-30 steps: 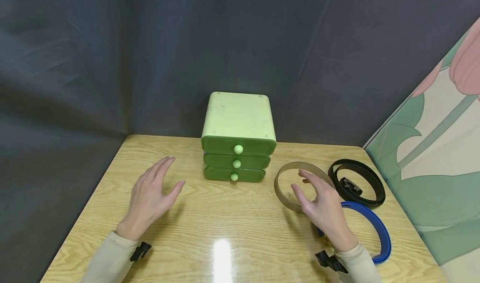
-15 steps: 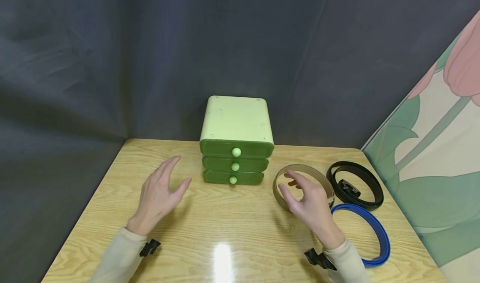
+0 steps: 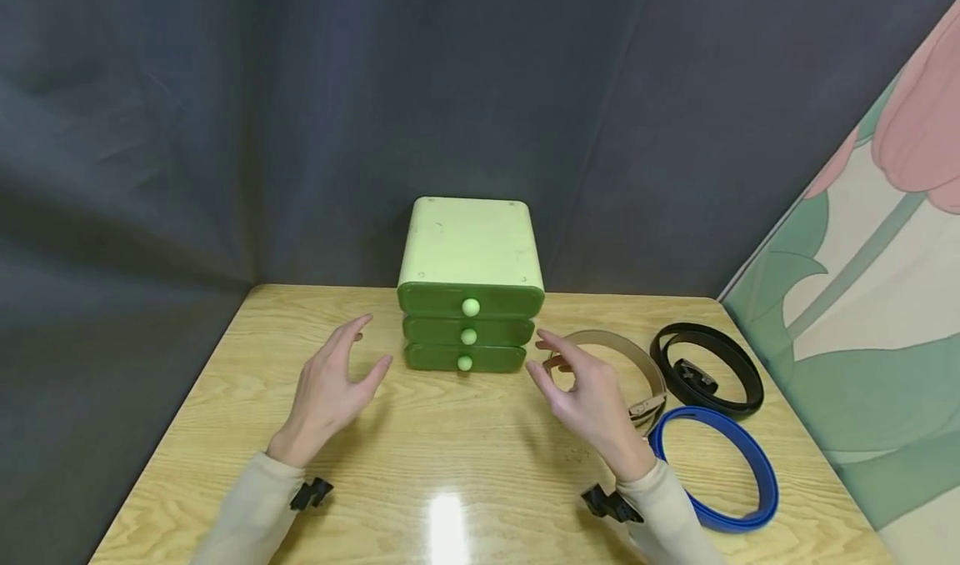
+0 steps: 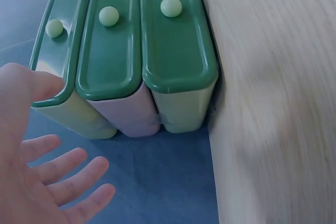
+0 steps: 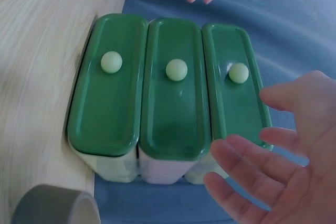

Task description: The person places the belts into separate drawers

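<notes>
A small drawer cabinet (image 3: 472,244) with a pale green top stands at the back middle of the table. Its green drawer fronts (image 5: 173,108) carry round pale knobs (image 3: 470,307) and are all closed. My left hand (image 3: 327,398) hovers in front and to the left of it, fingers spread, holding nothing. To the right, my right hand (image 3: 592,402) is raised with relaxed, apart fingers and an unfilled palm. It partly covers a coiled tan belt (image 3: 637,361) lying behind it. Neither hand touches the cabinet in the wrist views.
Right of the tan belt lies a coiled black belt (image 3: 708,365) with a dark buckle. A coiled blue belt (image 3: 750,457) lies nearer, beside my right forearm. Dark cloth (image 3: 337,132) hangs behind the wooden table (image 3: 375,498); a flowered panel (image 3: 862,340) borders the right.
Both hands have moved inward toward the cabinet: the left one rightward, the right one leftward, off the blue belt and most of the tan one. The belts and drawers look unchanged.
</notes>
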A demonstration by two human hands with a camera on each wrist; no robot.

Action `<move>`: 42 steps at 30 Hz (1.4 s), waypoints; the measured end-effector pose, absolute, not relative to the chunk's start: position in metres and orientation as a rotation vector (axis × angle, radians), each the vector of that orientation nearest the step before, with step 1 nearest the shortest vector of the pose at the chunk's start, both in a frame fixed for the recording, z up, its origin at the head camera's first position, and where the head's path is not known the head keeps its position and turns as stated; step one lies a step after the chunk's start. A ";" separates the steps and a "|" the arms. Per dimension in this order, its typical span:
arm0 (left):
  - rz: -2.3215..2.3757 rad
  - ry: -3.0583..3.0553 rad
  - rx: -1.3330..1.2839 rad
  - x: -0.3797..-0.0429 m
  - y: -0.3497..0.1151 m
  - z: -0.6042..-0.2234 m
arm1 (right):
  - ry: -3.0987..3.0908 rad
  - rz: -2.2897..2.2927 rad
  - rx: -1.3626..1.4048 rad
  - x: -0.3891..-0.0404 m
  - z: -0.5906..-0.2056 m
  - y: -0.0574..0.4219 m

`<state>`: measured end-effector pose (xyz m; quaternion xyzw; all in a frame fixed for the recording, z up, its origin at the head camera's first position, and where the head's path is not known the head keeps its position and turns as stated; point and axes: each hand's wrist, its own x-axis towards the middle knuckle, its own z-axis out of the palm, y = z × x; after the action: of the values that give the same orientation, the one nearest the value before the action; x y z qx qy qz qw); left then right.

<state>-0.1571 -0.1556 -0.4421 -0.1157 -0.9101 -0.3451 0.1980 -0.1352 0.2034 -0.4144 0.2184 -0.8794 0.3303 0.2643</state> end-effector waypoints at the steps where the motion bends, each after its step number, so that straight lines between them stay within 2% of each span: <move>1: -0.972 -2.544 -0.331 -0.157 -0.154 -0.442 | -2.377 0.899 0.595 -0.136 -0.414 0.201; 10: -1.031 -2.544 -0.359 -0.162 -0.142 -0.439 | -2.395 0.942 0.666 -0.141 -0.414 0.185; 42: -1.250 -2.469 -0.341 -0.184 -0.121 -0.443 | -2.318 1.244 0.623 -0.171 -0.404 0.137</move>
<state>-0.1836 -0.1213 -0.4428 -0.1205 -0.8717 -0.4412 0.1758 -0.1706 0.1365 -0.4043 0.2250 -0.8370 0.4490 0.2172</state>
